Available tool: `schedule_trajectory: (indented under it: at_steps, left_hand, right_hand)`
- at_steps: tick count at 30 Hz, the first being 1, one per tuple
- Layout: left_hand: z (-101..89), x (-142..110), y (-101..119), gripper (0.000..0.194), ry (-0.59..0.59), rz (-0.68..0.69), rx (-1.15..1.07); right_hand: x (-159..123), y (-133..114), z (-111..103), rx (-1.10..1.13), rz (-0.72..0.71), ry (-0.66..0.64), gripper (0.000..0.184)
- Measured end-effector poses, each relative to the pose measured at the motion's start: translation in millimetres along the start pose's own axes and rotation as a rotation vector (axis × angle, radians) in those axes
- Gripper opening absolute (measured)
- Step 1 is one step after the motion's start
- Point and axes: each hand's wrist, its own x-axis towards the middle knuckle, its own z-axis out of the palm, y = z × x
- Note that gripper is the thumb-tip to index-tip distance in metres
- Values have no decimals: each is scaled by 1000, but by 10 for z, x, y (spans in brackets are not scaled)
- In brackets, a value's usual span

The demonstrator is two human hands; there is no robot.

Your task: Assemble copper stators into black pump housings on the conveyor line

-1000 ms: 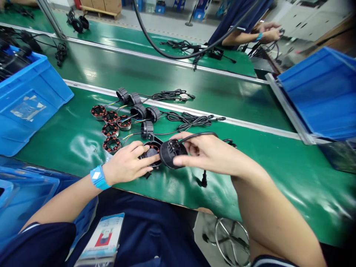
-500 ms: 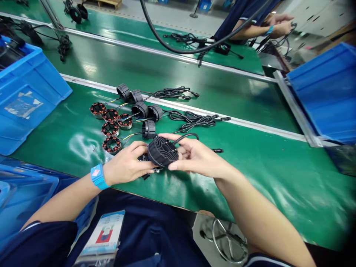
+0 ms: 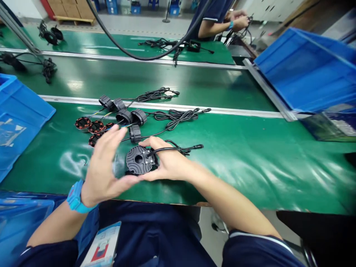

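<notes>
A round black motor cover (image 3: 134,152) with wavy ridges and a center hole sits near the front of the green bench, its ridged face up. My right hand (image 3: 170,162) curls round its right side, thumb and fingers gripping the edge. A black cable (image 3: 164,149) leaves the cover and crosses over this hand. My left hand (image 3: 104,168) is raised just left of the cover, fingers spread, holding nothing. Behind it are several copper-wound stators (image 3: 96,127), partly hidden, wired to black ring-shaped caps (image 3: 124,116). What lies under the cover is mostly hidden.
Coiled black cables (image 3: 178,115) lie behind the cover. Blue bins stand at the left (image 3: 25,118) and right (image 3: 308,70). A metal rail (image 3: 236,113) runs along the bench. A thick cable (image 3: 133,56) hangs overhead. Across the bench, a co-worker's hands (image 3: 239,21) handle wires.
My left hand has let go of the cover and opened to its left. The cover has gone from tilted in both hands to lying low, ridged face up. The view has shifted right.
</notes>
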Motion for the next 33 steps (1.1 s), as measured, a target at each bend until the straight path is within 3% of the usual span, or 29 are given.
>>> schedule_trajectory:
  at_steps: [2,5,9,12,14,17,18,19,21,23,25,28,31,33]
  left_hand:
    - [50,115,128,96,-268,94,81]
    - [169,205,150,84,-460,170,121]
    - [240,251,61,76,-541,137,88]
    - [230,290,76,72,-566,108,108]
    - [218,311,107,70,-593,98,118]
    - [212,322,120,70,-611,86,113]
    - [212,321,110,71,-609,87,108]
    - [214,316,96,72,-605,93,99]
    - [219,301,61,74,-592,109,72]
    - [227,280,33,80,-571,110,39]
    - [237,259,18,87,-536,101,15]
    - [248,236,15,95,-493,109,-8]
    - [248,233,8,97,-485,120,-43]
    - [250,242,-3,97,-487,105,-64]
  right_hand:
    - [-27,27,17,11,-39,-3,92]
    - [-103,155,47,31,-98,-98,116]
    - [-223,285,111,92,17,-58,126]
    - [-346,221,139,76,38,-27,125]
    - [-482,151,120,12,-31,70,116]
    - [-742,182,3,-83,-230,366,77]
    - [-821,252,-58,-133,-259,447,72]
    - [-886,348,-123,-198,-242,490,73]
    - [-965,578,-236,-342,-100,458,75]
    - [-971,762,-283,-391,107,320,51]
    - [-910,809,-236,-250,287,257,34]
    - [-732,624,-30,305,465,331,40]
    - [-521,364,211,850,475,251,49]
    - [-412,257,330,1015,480,205,57]
